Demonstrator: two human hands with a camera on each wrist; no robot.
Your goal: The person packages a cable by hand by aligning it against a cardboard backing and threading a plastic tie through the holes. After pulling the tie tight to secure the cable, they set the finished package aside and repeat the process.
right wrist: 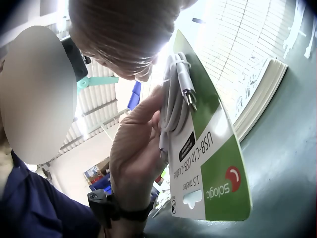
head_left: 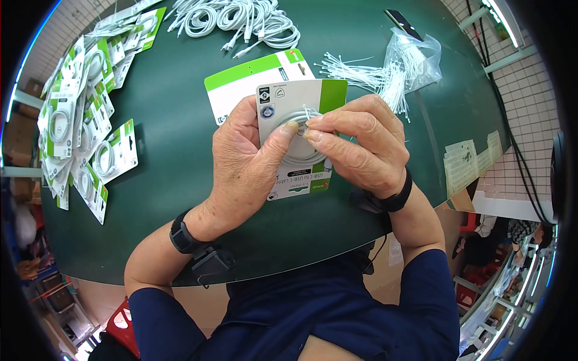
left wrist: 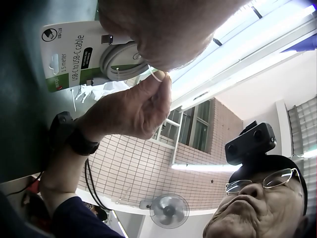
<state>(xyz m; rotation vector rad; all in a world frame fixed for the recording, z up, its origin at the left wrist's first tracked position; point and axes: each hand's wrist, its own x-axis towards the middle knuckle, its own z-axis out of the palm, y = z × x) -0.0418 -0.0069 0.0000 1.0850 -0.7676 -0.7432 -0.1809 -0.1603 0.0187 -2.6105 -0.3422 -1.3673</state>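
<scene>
My left hand [head_left: 244, 159] grips a white and green cable card [head_left: 334, 93] by its left side, with the thumb on a coiled white USB-C cable [head_left: 298, 161] lying against the card. In the right wrist view, the coil [right wrist: 173, 99] and a metal cable plug [right wrist: 189, 99] show on the card's front. Thumb and fingertips of my right hand [head_left: 370, 144] come together at the coil's upper part, pinching a thin white zip tie [head_left: 308, 112]. The left wrist view shows the zip tie [left wrist: 157, 76] looped out at those fingertips.
Behind the held card lies a stack of cards [head_left: 241, 84]. Several loose cable coils [head_left: 232, 18] are at the far edge, and zip ties [head_left: 391, 84] spill from a clear bag [head_left: 430, 54]. Carded cables [head_left: 78, 108] pile up at left. A dark flat object [head_left: 403, 24] lies far right.
</scene>
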